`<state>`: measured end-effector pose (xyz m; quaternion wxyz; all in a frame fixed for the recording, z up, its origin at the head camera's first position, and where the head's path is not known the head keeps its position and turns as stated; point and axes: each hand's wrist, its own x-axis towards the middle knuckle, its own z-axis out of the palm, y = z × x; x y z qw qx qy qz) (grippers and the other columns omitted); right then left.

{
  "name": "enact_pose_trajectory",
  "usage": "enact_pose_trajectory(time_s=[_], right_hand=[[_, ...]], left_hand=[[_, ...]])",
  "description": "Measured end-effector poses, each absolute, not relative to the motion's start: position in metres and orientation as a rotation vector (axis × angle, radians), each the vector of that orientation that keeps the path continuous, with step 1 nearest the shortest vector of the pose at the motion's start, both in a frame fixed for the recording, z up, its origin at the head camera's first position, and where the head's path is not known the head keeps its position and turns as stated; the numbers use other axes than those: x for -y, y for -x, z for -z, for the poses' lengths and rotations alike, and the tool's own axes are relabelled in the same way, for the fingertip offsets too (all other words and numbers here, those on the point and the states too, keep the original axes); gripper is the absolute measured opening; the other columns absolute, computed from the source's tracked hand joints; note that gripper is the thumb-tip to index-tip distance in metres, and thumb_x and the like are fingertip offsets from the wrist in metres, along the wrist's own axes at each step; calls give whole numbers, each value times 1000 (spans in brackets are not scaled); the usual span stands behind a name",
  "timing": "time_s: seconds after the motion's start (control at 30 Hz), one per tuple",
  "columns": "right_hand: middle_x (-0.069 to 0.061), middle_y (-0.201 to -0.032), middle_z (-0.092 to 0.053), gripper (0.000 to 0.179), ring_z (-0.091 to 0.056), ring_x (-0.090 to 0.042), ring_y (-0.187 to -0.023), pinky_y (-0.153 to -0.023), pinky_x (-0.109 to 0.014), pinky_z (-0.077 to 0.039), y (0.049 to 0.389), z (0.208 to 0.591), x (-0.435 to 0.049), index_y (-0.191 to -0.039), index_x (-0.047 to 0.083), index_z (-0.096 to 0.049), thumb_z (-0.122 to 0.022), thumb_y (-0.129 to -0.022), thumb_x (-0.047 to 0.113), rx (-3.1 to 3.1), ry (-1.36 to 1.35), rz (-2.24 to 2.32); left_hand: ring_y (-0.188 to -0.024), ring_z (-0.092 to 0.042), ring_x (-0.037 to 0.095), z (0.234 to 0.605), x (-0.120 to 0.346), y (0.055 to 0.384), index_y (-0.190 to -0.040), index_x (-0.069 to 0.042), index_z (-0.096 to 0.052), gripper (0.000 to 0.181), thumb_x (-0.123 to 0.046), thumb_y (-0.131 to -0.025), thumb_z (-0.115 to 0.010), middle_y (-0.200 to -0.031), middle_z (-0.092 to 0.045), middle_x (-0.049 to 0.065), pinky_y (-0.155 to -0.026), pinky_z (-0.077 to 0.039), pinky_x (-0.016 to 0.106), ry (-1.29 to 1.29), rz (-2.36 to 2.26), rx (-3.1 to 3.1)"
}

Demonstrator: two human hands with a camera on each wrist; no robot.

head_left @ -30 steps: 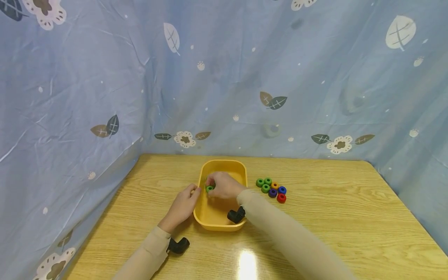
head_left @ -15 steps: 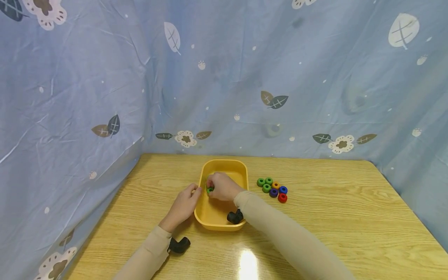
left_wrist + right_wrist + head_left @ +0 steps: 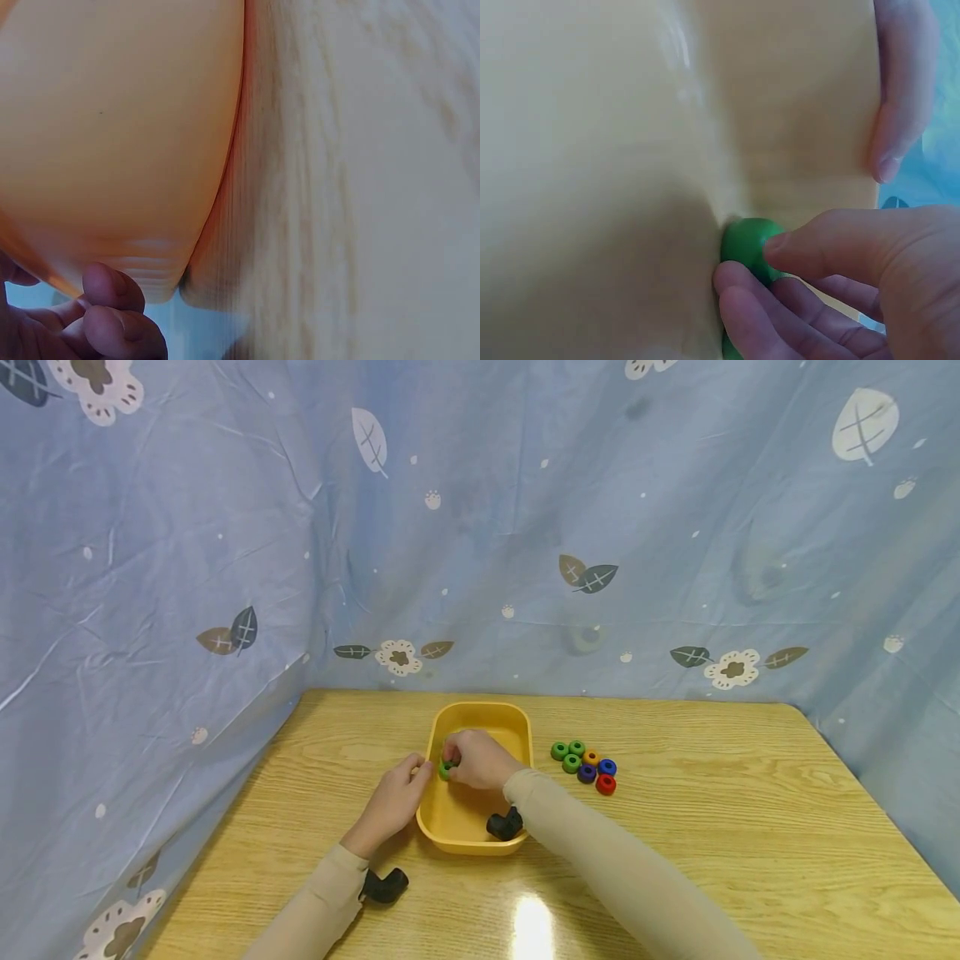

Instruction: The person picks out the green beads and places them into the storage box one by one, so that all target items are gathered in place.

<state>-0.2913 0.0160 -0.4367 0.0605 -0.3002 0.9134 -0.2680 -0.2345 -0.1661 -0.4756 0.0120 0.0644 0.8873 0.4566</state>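
A yellow plastic tub (image 3: 472, 848) stands on the table. My left hand (image 3: 393, 797) holds its left rim, and in the left wrist view the curled fingers (image 3: 112, 292) lie along the tub's outer wall. Inside the tub, my right hand (image 3: 480, 762) pinches a green ring-shaped bead (image 3: 446, 770) near the left wall. The right wrist view shows thumb and fingers on this green bead (image 3: 746, 244), low where floor and wall meet. Part of a second green piece (image 3: 730, 349) shows below the fingers, mostly hidden by them.
Right of the tub several ring beads lie grouped on the table: green (image 3: 572, 764), orange (image 3: 592, 757), blue (image 3: 607, 767), purple (image 3: 587, 773) and red (image 3: 606, 784). Black wrist cameras (image 3: 386, 887) hang under both sleeves. A blue patterned curtain (image 3: 480, 527) hangs behind.
My right hand has lowered slightly inside the tub, and the green bead has shifted a little toward the left wall. My left hand stays at the rim.
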Motion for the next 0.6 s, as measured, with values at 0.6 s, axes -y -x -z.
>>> enact_pose_trajectory(time_s=[0.6], right_hand=[[-3,-98,-70,15,-68,-18,-87,-82,-32,-57,283,399,-63,-109,8,-72,-75,-95,11,-2710,831,1115]], left_hand=[[-73,-61,15,474,164,234,-108,-7,-62,28,-29,-112,-46,-87,-68,8,-66,-49,31,-157,-1434,-2786]])
